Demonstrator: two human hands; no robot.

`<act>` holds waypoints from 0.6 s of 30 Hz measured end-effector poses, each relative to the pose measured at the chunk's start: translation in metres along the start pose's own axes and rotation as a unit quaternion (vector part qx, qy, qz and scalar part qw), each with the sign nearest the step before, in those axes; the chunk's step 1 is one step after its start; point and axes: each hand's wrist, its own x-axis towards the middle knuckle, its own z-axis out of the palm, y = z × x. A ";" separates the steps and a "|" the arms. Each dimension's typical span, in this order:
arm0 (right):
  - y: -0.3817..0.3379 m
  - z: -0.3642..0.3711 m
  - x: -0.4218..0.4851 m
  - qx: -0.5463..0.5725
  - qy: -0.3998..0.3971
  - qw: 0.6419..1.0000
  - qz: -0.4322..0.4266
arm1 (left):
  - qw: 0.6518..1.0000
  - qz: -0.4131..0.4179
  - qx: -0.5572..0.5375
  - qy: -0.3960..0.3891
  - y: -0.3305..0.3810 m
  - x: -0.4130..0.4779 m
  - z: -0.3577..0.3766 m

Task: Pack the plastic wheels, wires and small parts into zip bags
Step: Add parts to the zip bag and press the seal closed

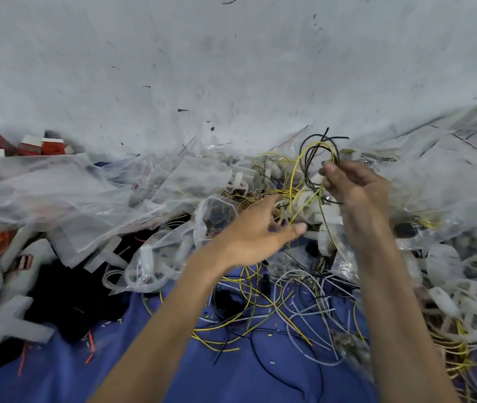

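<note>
Bare blue cloth (231, 385) nearest; beyond, tangled wires (260, 303) and heaped zip bags (86, 193).

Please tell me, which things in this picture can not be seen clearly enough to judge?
Head view only:
- Left hand: motion blur hides whether its grip closes on the yellow wire.
- Wire loop in the right hand: fingers cover its lower part; wire count unclear.
- Red and white boxes: small, blurred, print unreadable.
- Plastic wheels: cut off by the right edge.
- Zip bags: overlapping film blurs their contents.
</note>
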 end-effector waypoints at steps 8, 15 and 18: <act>0.005 0.014 -0.005 0.051 -0.035 0.989 0.135 | 0.947 -0.030 -0.318 0.025 -0.023 0.010 0.041; 0.013 0.004 -0.006 -0.104 -0.075 0.979 0.160 | 0.932 -0.037 -0.357 0.053 -0.048 0.000 0.023; 0.013 0.000 -0.004 -0.143 -0.100 0.972 0.155 | 0.948 -0.017 -0.318 -0.001 -0.055 -0.001 0.020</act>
